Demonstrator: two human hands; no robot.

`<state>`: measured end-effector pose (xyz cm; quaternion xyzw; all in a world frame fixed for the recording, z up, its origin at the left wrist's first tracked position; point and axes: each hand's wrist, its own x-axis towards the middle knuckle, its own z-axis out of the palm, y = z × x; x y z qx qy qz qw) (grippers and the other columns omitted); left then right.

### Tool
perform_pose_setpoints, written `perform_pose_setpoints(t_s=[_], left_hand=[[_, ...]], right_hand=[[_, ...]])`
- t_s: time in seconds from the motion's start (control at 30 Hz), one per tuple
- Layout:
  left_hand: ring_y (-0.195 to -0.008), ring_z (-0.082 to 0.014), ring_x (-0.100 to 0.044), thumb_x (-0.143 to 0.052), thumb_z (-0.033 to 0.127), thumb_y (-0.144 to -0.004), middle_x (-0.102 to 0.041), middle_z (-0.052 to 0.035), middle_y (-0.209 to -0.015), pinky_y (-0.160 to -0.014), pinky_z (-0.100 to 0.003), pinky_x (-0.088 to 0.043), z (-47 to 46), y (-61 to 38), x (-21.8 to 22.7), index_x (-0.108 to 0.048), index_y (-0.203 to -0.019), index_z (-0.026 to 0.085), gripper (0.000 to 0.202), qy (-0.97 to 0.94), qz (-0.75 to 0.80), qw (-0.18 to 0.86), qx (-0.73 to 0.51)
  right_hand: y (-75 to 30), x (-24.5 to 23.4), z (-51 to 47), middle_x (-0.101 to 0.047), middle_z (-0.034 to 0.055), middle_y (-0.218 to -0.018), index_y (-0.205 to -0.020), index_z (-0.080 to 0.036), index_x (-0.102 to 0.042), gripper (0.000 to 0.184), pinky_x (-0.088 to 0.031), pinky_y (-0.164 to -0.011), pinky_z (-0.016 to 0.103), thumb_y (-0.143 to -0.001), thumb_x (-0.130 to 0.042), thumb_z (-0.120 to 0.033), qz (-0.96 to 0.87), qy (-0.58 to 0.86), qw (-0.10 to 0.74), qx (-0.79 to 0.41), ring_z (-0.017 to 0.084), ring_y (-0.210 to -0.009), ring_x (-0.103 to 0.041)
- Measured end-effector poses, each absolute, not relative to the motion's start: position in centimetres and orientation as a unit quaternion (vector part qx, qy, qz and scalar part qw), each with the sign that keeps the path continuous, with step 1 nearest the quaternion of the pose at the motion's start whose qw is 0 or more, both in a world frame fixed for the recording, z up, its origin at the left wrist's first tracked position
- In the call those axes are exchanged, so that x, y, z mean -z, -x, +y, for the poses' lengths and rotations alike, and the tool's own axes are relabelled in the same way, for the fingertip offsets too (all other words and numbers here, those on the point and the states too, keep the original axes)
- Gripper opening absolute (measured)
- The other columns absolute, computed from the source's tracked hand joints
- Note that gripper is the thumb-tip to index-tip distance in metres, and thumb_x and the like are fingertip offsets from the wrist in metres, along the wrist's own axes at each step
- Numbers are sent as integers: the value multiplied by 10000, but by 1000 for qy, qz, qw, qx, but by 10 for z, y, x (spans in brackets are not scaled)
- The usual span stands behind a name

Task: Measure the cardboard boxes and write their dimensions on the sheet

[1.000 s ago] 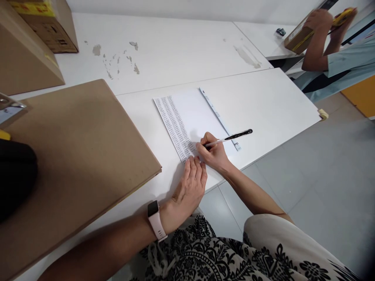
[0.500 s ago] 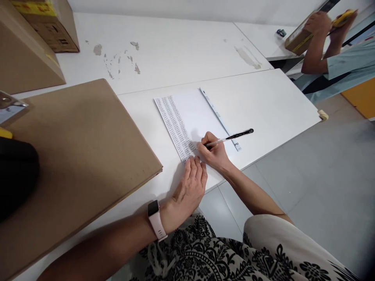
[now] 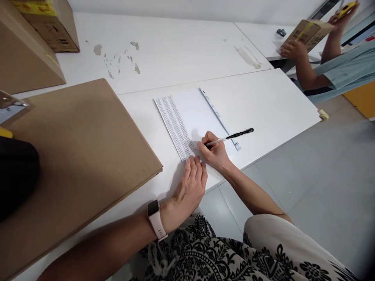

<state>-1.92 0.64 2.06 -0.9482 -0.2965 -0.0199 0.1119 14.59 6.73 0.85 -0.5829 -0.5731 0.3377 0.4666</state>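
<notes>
A white sheet of paper lies on the table, with dense columns of small handwriting along its left side. My right hand grips a pen with a clear barrel and black cap end, its tip at the lower end of the written columns. Flat on the near edge of the paper rests my left hand, fingers stretched out, just left of the right hand. A pale watch is on that wrist. Along the paper's right side runs a light blue printed strip.
A large flat cardboard box is at my left, with a black object over it. More cartons stand behind. At the far right a co-worker handles a small carton and a yellow tool. The white table ends at the right.
The co-worker's carton has been tilted and shifted, one hand now at its near side and the yellow tool raised. My hands and the pen have barely moved.
</notes>
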Motion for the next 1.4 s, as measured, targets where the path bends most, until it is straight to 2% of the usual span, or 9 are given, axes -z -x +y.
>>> perform_pose_setpoints(t_s=[0.47,0.67,0.77,0.87,0.93,1.07,1.23,1.3,1.4], left_hand=[[-1392,-406,-567,-511,356,-991,-566,-314,-1494,-1215,-518,-392,6,20,-19,-523,-1473,-62,637,948,-297,106,38],[-1413,-399,-548,-502,346,-1003,-540,-320,-1516,-1236,-513,-367,7,22,-28,-494,-1494,-62,638,952,-290,93,17],[-1426,-402,-533,-510,344,-1005,-525,-322,-1529,-1246,-513,-353,7,24,-32,-479,-1506,-61,646,954,-284,90,10],[-1442,-415,-511,-539,343,-991,-507,-329,-1540,-1245,-523,-348,8,24,-27,-464,-1514,-65,668,955,-281,90,6],[-1450,-430,-497,-581,369,-971,-496,-343,-1541,-1240,-540,-346,9,23,-21,-463,-1508,-72,705,953,-291,81,16],[-1450,-431,-493,-620,465,-953,-504,-328,-1544,-1214,-549,-369,5,26,-19,-504,-1473,-31,728,947,-291,66,117],[-1320,-281,-603,-614,382,-964,-719,-141,-1311,-1111,-449,-483,-13,64,-67,-632,-1230,188,330,874,-304,90,368],[-1288,-292,-608,-683,323,-919,-704,-110,-1295,-1083,-493,-499,-15,94,-97,-596,-1239,243,341,814,-381,132,418],[-1360,-381,-542,-709,347,-894,-594,-138,-1440,-1170,-655,-370,-4,143,-138,-564,-1317,243,460,700,-531,201,434]], right_hand=[[-147,-8,68,-351,-75,-589,-686,-244,-398,285,-235,-527,300,-854,-624,-197,-576,585,464,-332,105,-538,-299],[-147,-10,69,-391,-63,-611,-696,-244,-417,289,-275,-533,300,-889,-632,-257,-570,594,478,-307,113,-551,-331],[-151,-12,73,-497,-38,-695,-799,-248,-506,197,-344,-568,310,-922,-639,-326,-572,604,491,-259,131,-592,-410],[-156,-13,78,-631,27,-891,-974,-259,-606,47,-450,-715,355,-965,-577,-295,-618,616,453,-181,185,-769,-550],[-160,-10,81,-668,68,-1020,-1074,-266,-648,182,-476,-835,398,-975,-504,-217,-656,618,408,-144,230,-929,-588],[-165,-2,85,-709,106,-1132,-1293,-262,-650,461,-480,-939,463,-945,-393,-102,-683,624,361,-116,279,-1048,-594],[-168,9,90,-739,115,-1168,-1400,-240,-598,511,-500,-970,489,-942,-398,-135,-663,625,397,-112,283,-1071,-622],[-169,12,91,-743,126,-1164,-1367,-226,-619,471,-518,-940,495,-943,-420,-180,-660,625,401,-116,292,-1067,-626],[-169,14,93,-749,146,-1146,-1298,-202,-659,415,-525,-924,508,-941,-451,-239,-658,625,404,-112,306,-1053,-631]])
